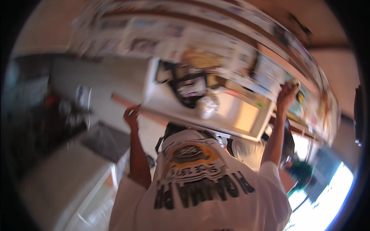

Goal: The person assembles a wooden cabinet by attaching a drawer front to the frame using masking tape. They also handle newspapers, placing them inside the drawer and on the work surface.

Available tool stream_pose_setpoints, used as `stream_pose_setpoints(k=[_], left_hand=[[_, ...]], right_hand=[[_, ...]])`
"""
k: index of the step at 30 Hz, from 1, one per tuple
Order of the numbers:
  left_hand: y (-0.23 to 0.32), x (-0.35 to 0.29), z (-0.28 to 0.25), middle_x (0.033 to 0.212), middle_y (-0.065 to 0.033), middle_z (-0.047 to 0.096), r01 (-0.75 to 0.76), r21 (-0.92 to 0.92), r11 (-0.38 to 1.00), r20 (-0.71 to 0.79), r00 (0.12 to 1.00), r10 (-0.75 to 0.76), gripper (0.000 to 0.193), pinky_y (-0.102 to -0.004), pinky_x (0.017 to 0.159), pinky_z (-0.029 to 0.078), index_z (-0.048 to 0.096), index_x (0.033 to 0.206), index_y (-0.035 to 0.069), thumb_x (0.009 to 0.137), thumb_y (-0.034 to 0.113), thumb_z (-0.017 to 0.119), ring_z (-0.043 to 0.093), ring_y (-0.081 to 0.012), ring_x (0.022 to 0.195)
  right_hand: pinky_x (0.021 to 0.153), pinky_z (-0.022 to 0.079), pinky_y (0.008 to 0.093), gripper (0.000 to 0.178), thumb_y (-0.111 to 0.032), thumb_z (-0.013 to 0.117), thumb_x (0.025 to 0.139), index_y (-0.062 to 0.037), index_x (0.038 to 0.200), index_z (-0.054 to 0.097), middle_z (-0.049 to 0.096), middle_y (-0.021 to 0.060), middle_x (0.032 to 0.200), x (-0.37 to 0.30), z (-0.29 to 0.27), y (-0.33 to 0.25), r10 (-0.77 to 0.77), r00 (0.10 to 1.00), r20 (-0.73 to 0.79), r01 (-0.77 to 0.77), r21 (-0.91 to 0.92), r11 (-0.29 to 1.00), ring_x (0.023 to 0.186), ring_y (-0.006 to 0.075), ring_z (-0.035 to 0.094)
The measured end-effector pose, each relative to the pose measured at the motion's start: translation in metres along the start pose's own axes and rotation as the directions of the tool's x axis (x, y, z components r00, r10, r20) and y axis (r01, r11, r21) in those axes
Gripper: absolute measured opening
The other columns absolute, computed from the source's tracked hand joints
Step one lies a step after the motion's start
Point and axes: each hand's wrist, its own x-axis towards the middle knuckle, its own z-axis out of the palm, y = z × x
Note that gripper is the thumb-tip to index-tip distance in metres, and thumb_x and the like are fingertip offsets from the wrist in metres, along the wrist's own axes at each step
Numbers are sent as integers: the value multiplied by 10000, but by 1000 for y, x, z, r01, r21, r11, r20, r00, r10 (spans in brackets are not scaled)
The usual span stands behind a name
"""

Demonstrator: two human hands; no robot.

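Reddish-brown strip [120,99]: long and skinny, looks pretty plain, slants down to the right along the near side of the pale counter [163,102]. Motion blur eats whatever finish it has.
Left hand [133,116]: right at that strip, just off the counter's left corner. Fingers look kinda bent, but I honestly can't tell if they're grasping the strip or only resting by it.
Counter stuff: starting from the left, a black floppy-looking item [179,91] with a pale patch in its middle, then a shiny, crinkly whitish bundle [208,106] right up close to it, see-through-ish and catching the light.
Shirt: the wearer's white tee [204,208], dark lettering plus an orange patch.
Counter's right end: a bright yellowish panel [246,116], with a little green patch [260,104] up near its corner.
Right hand [285,99]: raised past the counter's right end, fingers bent around something small.
What it's grasping: a small pale thing [296,83], roundish, off-white, poking out at the fingertips. Too smeared to say what it's made of.
Next to that: a yellow spot [300,97] just beside the right hand.
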Motion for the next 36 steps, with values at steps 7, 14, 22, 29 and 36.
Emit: stream_pose_setpoints(k=[7,14,22,29,36], left_hand=[[38,-6,12,840,-65,712,114,-70,991,18,993,-113,230,-234,631,546,716,1070,-22,922,144,772,662,-109,720],[33,-1,6,835,-53,715,151,-278,949,49,989,-143,186,-257,663,543,722,1035,-17,903,107,768,650,-102,721],[21,-5,5,912,-52,740,81,-265,961,58,996,-68,160,-259,688,540,708,1051,13,925,107,743,666,-89,724],[33,-4,-5,1058,-54,708,-14,-120,993,-129,992,-2,194,-281,723,542,690,1145,26,956,63,669,678,-106,773],[52,6,-16,1146,-60,677,-227,-155,961,234,937,259,245,-296,766,541,695,1215,49,975,34,645,675,-134,853]], right_hand=[[675,593,396,579,-75,714,946,-12,1432,405,728,166,917,-245,122,-274,-699,446,559,-91,805,586,730,289,734],[679,556,567,522,-216,636,978,12,1335,331,676,306,967,-363,178,-412,-713,31,700,302,673,675,818,499,694],[727,541,587,467,-218,616,1004,15,1293,333,663,342,1022,-358,194,-414,-696,-64,715,338,672,659,869,557,664],[781,549,559,403,-182,617,1009,4,1269,371,685,286,1067,-360,190,-413,-748,-115,653,369,728,578,956,520,674],[753,529,575,410,-213,619,1013,-13,1280,381,678,273,1061,-354,192,-409,-701,-127,701,400,683,611,936,527,656]])
